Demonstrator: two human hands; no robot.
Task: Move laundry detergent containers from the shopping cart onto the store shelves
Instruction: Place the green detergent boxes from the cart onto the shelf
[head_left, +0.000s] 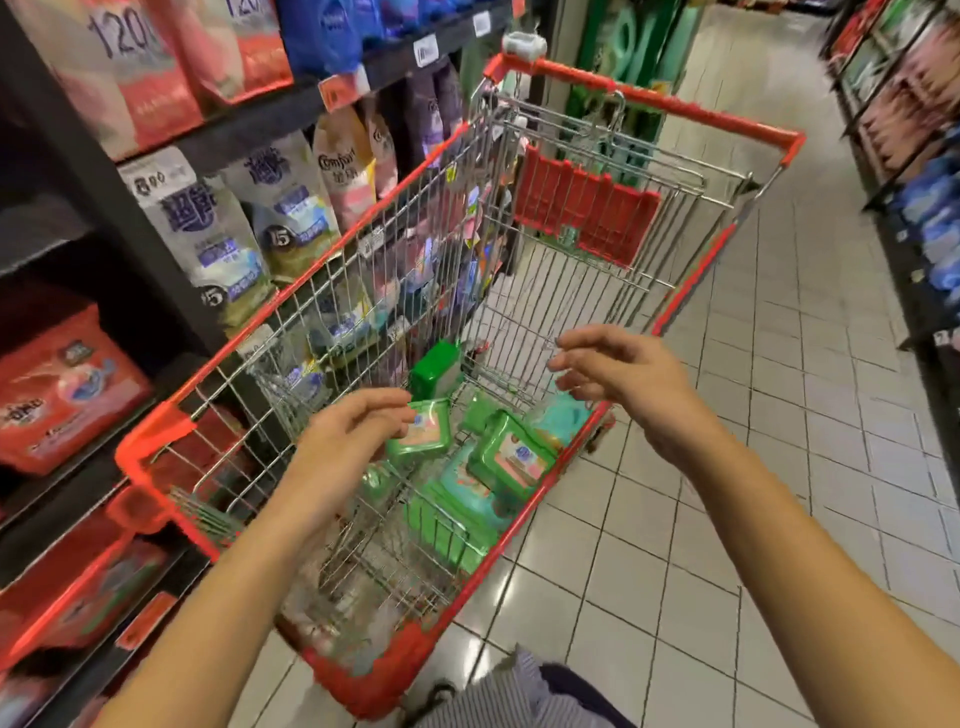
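Both hands hover over the red-rimmed wire shopping cart (156, 447). The right hand (613, 374) is loose and holds nothing. The left hand (343, 441) has slack fingers above a green plastic detergent tub (423, 434); contact is unclear. More green tubs (511, 457) lie in the basket, beside the dark store shelves (234, 130).
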